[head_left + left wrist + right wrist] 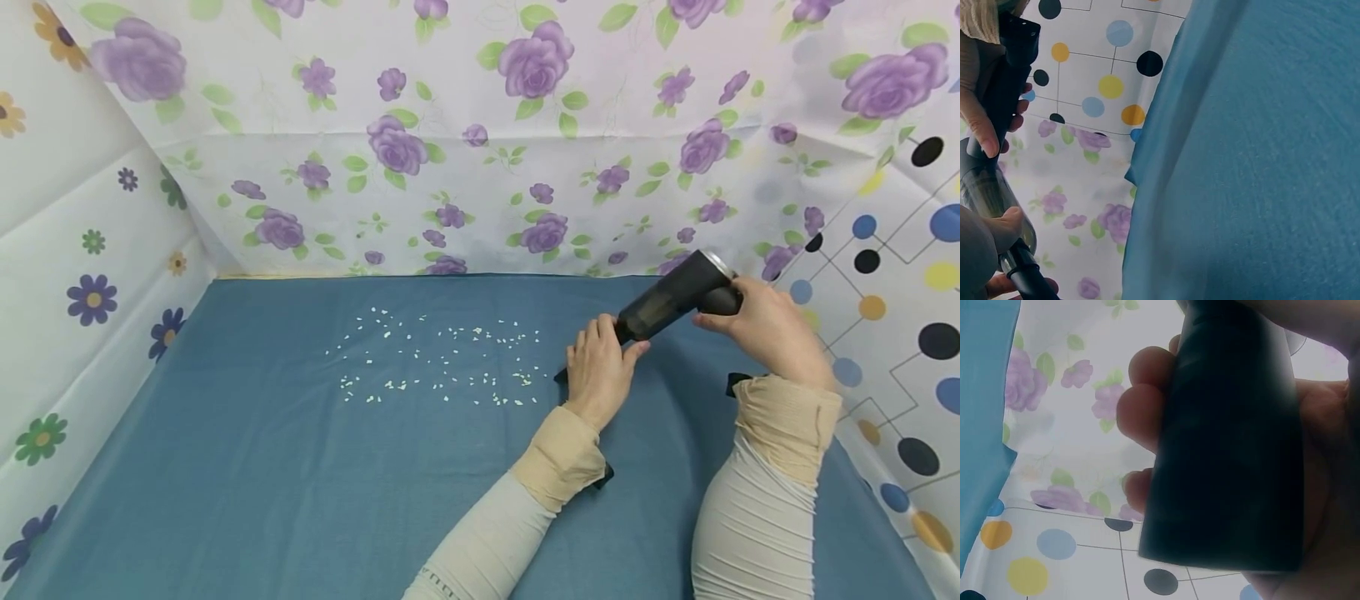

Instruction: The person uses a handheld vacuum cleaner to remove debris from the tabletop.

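A black handheld vacuum cleaner [670,298] with a see-through dust cup is held tilted over the right part of the blue cloth. My right hand [780,329] grips its handle; the right wrist view shows fingers wrapped round the dark handle [1225,444]. Around the front end, by the nozzle, my left hand [600,371] curls its fingers. The thumb [1007,228] lies against the dust cup in the left wrist view. A dark nozzle tip [561,377] sticks out to the left of that hand, beside small white scraps [477,332] scattered on the cloth.
The blue cloth [247,467] covers the whole tabletop. Behind it hangs a white sheet with purple flowers [397,146]. Patterned sheets, daisies [92,300] at left and coloured dots [918,457] at right, close in the sides.
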{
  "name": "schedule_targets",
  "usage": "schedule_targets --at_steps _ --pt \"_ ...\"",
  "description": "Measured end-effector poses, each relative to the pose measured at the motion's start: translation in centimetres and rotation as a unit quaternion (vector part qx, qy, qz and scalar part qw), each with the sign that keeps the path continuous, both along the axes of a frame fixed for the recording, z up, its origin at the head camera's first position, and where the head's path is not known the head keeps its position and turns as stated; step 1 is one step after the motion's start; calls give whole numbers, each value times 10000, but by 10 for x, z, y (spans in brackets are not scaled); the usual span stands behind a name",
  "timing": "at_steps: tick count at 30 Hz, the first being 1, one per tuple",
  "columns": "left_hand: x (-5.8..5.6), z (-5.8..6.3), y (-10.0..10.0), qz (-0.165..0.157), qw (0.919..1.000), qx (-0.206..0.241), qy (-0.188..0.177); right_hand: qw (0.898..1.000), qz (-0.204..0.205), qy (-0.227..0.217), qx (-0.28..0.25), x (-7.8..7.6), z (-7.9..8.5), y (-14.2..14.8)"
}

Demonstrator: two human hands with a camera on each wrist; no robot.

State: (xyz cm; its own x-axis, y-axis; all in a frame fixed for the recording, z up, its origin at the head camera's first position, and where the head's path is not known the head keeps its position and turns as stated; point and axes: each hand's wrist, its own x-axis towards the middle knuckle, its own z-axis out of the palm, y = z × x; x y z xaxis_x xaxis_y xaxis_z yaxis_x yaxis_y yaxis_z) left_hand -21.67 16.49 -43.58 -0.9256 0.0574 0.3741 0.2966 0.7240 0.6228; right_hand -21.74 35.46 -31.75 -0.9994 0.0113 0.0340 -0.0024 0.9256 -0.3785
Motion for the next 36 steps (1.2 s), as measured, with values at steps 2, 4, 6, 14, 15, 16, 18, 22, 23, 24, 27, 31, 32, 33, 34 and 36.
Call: schedule_targets --at_steps 2,4,6,14,15,16,18,22,23,24,27,31,32,33,34,36 --pt "-1 0 -1 6 10000 15 26 10000 -14 27 -2 -1 0 -1" --pt "-2 1 -3 16 10000 12 41 10000 1 80 12 -1 -1 -3" --pt "-2 0 -4 13 10000 7 20 9999 33 121 19 -2 -3 -4" --pt "-6 0 -7 19 10000 27 -85 9998 85 176 -31 -3 -5 -7" --pt "-7 0 -7 10 9999 37 -98 9998 80 171 -43 -3 -5 -7" --pt "-7 0 -7 5 9999 25 -119 9998 75 167 -50 -3 -5 -7" --pt "-6 1 -8 -8 9999 29 -127 9998 61 154 -67 -2 -5 -8" --pt "-8 3 -10 -18 9999 47 -125 9999 4 141 -77 -3 -3 -9" --pt "-8 3 -10 -16 9999 70 -116 9999 4 126 -74 -4 -3 -10" --pt "-9 3 -11 -12 9999 79 -130 9999 1 106 -77 -4 -2 -10" --pt "-10 3 -11 3 9997 163 -161 10000 -14 44 -53 -5 -1 -12" --pt "-12 2 -12 1 9994 260 -221 10000 -79 5 20 -7 0 -16" --pt "-12 2 -13 17 9994 269 -234 10000 -80 0 48 -7 0 -17" --pt "-13 2 -13 39 9993 267 -249 9999 -81 7 69 -8 -1 -18" --pt "-14 1 -14 54 9993 273 -261 9999 -86 7 84 -8 -1 -19" --pt "-14 1 -15 75 9992 280 -281 9999 -83 0 116 -9 -2 -21"
